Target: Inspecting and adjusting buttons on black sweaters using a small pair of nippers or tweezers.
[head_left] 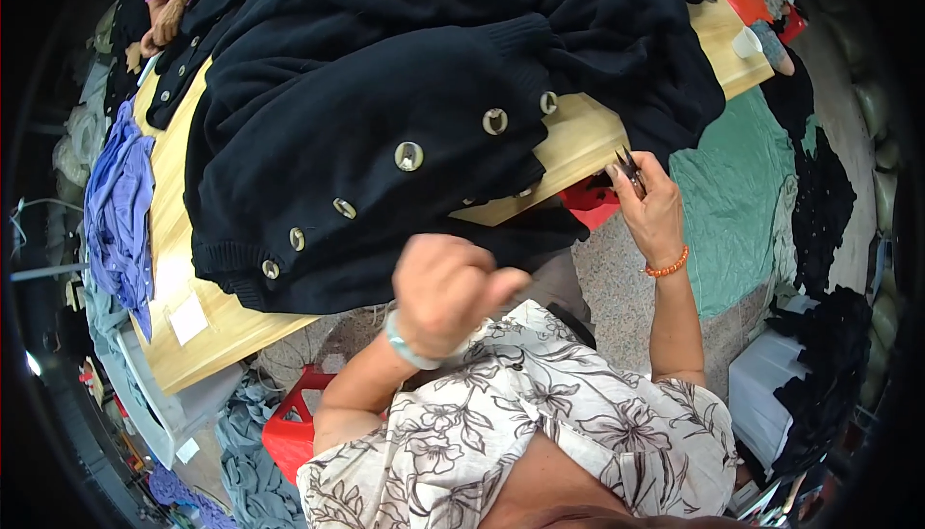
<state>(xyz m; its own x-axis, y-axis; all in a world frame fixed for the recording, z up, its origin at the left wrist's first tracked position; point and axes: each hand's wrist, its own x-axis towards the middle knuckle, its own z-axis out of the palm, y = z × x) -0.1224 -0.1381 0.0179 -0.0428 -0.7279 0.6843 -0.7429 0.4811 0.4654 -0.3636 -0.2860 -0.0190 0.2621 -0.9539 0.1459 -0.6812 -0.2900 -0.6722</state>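
A black knit cardigan (337,144) with ribbed cuffs and hem lies spread on the wooden table, large round buttons (409,156) in a row along its front edge. My left hand (445,293) is raised near my chest, above the cardigan's near edge and apart from it. Its fingers are curled and the thumb points right; whatever they may hold is hidden. To the right, just off the table edge, my right hand (652,209) grips small dark thread snips (631,171), blades pointing up and away.
More black garments (636,38) are heaped behind. A purple garment (120,201) hangs over the left edge of the table (202,360). A white cup (746,43) stands at the far right corner. Another person's hand (169,20) works at the far left. Green cloth (732,201) lies at right.
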